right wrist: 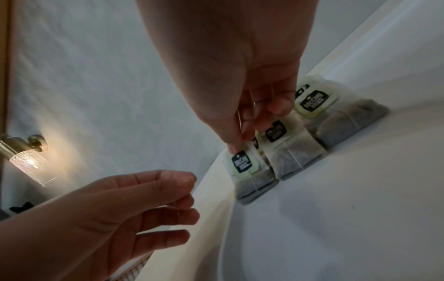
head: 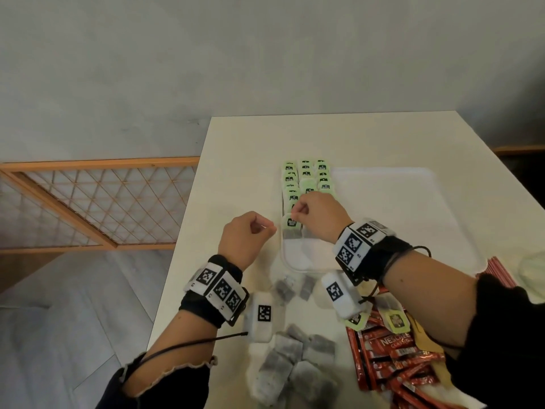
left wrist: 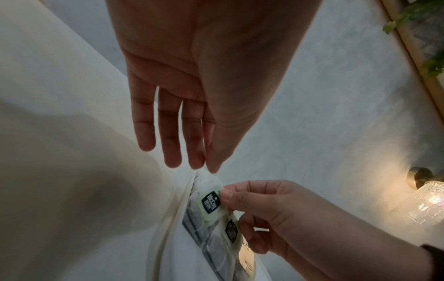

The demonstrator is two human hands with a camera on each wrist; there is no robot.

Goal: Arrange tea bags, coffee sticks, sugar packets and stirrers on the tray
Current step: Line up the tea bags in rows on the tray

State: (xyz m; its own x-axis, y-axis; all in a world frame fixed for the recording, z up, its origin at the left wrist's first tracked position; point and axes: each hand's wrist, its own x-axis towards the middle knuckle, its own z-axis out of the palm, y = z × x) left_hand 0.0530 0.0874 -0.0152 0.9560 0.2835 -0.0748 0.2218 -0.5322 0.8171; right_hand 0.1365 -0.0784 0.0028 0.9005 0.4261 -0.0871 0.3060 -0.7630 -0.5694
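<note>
**Tea bag tag pinched at the tray's near-left corner**

Pinched between the thumb and forefinger of the right hand (head: 317, 215) was the pale green tag (right wrist: 241, 164) of a tea bag (right wrist: 256, 185), with the remaining fingers curled in above it. That tea bag lay flat in the near-left corner of the white tray (head: 413, 202), right against the tray's left rim, at the front end of the left column. Behind it, 3 columns of tea bags (head: 308, 180) with green tags were laid along the left part of the tray, each bag overlapping the next. The rest of the tray surface to the right was seen as bare white.

The left hand (head: 246, 237) was held just left of the tray rim, above the table (head: 236, 160). Its fingers were loosely bent, with thumb and forefinger close together, and nothing was seen to be gripped between them; from the left wrist view the fingers were shown nearly straight.

Near the table's front edge, a loose heap of untagged-looking grey tea bags (head: 290, 355) was lying between the forearms. To its right, a pile of red coffee sticks (head: 392, 358) was spread out, partly covered by the right forearm. A bundle of red-striped stirrers (head: 498, 271) was visible beside the tray's near-right corner. A lit wall lamp (right wrist: 28, 160) was shown in the wrist views.
</note>
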